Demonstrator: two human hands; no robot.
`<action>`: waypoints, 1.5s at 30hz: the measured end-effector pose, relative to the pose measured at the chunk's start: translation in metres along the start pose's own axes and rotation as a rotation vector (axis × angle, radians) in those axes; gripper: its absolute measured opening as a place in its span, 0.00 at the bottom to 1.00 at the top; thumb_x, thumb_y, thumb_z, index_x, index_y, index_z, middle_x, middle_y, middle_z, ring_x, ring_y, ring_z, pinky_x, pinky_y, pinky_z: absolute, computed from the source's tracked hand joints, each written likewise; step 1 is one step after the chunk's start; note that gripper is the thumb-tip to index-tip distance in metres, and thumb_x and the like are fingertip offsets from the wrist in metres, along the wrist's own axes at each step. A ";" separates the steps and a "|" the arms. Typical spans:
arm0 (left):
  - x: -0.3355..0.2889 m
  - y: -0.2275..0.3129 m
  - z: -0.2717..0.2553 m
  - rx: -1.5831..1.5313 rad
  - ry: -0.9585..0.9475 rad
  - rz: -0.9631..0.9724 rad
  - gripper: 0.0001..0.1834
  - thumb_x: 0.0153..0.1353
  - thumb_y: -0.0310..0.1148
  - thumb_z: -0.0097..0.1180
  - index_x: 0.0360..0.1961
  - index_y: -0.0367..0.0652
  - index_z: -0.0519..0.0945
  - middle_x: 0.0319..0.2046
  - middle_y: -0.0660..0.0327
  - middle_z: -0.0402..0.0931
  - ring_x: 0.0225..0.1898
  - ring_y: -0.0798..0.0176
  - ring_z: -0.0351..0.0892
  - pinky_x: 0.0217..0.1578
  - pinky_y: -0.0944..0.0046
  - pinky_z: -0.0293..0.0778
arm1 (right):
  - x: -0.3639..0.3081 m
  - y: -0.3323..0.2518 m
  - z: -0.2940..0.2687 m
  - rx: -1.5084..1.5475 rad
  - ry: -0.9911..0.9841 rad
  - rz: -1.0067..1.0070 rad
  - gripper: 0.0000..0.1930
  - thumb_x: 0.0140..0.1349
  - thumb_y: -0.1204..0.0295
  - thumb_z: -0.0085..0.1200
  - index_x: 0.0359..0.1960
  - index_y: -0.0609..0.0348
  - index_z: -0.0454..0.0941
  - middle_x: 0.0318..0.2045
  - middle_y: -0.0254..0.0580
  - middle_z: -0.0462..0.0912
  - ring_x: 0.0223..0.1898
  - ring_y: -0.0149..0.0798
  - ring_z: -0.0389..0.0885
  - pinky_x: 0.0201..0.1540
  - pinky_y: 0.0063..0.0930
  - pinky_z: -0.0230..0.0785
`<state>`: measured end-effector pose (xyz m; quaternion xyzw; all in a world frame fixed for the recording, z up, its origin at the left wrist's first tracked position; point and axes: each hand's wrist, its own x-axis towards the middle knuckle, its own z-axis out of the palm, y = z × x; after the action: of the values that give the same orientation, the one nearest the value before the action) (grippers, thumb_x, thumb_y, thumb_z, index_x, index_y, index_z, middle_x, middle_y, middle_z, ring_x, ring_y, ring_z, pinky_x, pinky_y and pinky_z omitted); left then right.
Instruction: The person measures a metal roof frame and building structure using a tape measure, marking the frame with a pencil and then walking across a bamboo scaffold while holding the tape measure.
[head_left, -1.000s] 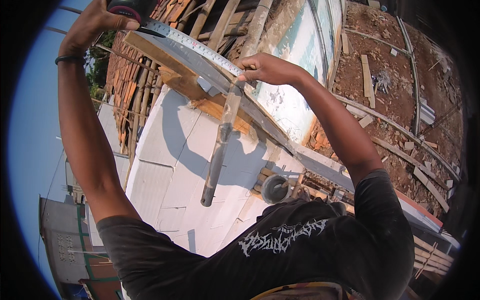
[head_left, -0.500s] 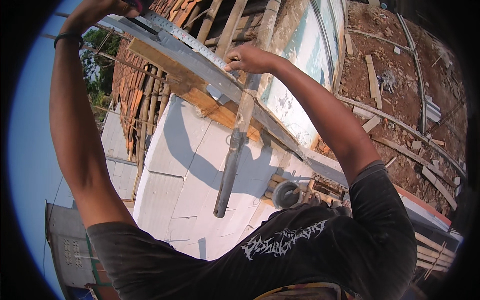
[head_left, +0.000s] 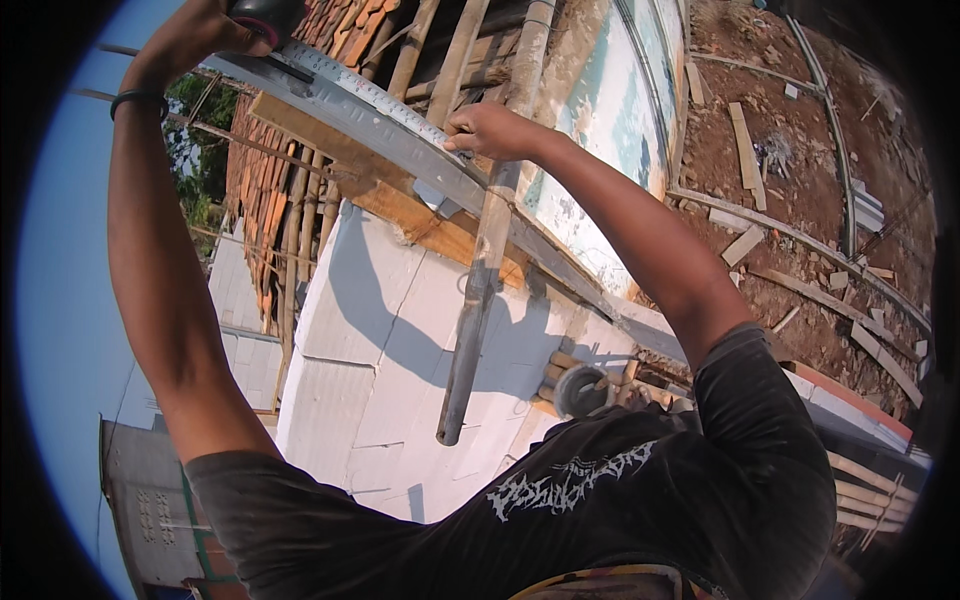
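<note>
The left hand (head_left: 205, 38) grips the tape's dark case (head_left: 270, 14); the right hand (head_left: 495, 132) pinches near its other end. The tape (head_left: 372, 95) is already out along the grey beam (head_left: 372, 127), not yet rolled back in.

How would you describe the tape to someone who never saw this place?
Start from the white wall in the middle; above it slants a grey beam. The tape runs along this, from left hand to right hand. Unlike the beam, it is a thin pale strip with fine marks.
</note>
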<state>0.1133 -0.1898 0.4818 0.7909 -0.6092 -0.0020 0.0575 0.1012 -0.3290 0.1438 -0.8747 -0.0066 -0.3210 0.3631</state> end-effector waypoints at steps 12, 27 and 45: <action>0.040 -0.055 -0.023 0.246 -0.149 0.257 0.31 0.32 0.24 0.65 0.44 0.54 0.76 0.40 0.68 0.76 0.41 0.67 0.76 0.49 0.64 0.74 | 0.005 0.014 0.009 0.109 0.005 -0.048 0.16 0.58 0.61 0.52 0.36 0.64 0.77 0.33 0.52 0.77 0.38 0.50 0.75 0.41 0.38 0.65; 0.043 -0.047 -0.018 0.194 -0.206 0.203 0.30 0.32 0.18 0.61 0.42 0.54 0.77 0.37 0.70 0.77 0.40 0.69 0.77 0.48 0.67 0.76 | 0.004 0.022 0.013 0.107 0.058 -0.058 0.13 0.55 0.64 0.56 0.37 0.59 0.78 0.30 0.49 0.79 0.33 0.45 0.76 0.38 0.35 0.66; 0.040 -0.047 -0.023 0.113 -0.238 0.146 0.30 0.33 0.16 0.61 0.43 0.48 0.75 0.39 0.66 0.77 0.42 0.69 0.76 0.46 0.67 0.75 | -0.038 0.030 0.012 0.321 0.238 0.329 0.15 0.61 0.60 0.48 0.33 0.61 0.74 0.28 0.42 0.76 0.32 0.38 0.73 0.37 0.33 0.65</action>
<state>0.1706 -0.2148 0.5028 0.7405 -0.6669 -0.0573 -0.0599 0.0851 -0.3349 0.0965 -0.7511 0.1280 -0.3532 0.5428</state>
